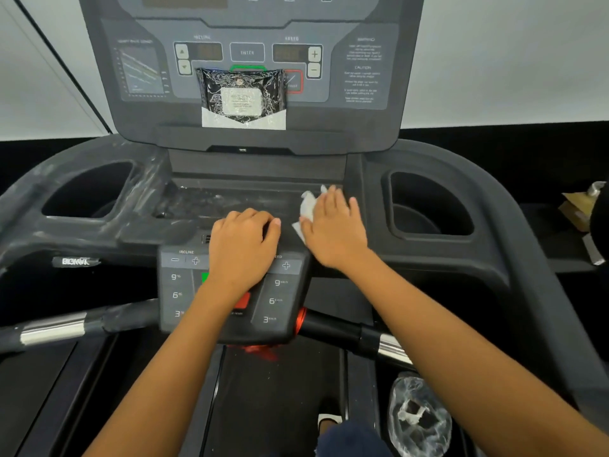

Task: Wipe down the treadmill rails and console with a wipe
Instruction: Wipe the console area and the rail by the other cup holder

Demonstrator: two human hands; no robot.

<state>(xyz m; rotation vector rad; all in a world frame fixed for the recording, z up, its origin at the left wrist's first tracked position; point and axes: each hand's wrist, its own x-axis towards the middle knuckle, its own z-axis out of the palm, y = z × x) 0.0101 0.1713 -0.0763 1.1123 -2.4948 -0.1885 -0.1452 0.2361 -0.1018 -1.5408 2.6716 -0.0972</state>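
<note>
The treadmill console [359,70] rises beyond its shallow tray [230,201]. Your left hand [244,245] rests on the near keypad [178,291], grip curled, holding nothing; your right hand [334,229], grip spread flat, presses the wipe [308,207] onto the tray's right end.

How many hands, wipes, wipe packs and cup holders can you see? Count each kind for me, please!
Hands: 2, the left hand and the right hand
Wipes: 1, the white wipe under the right hand
Wipe packs: 1, the black pack leaning on the console
Cup holders: 2, the left cup holder and the right cup holder
Total: 6
</note>
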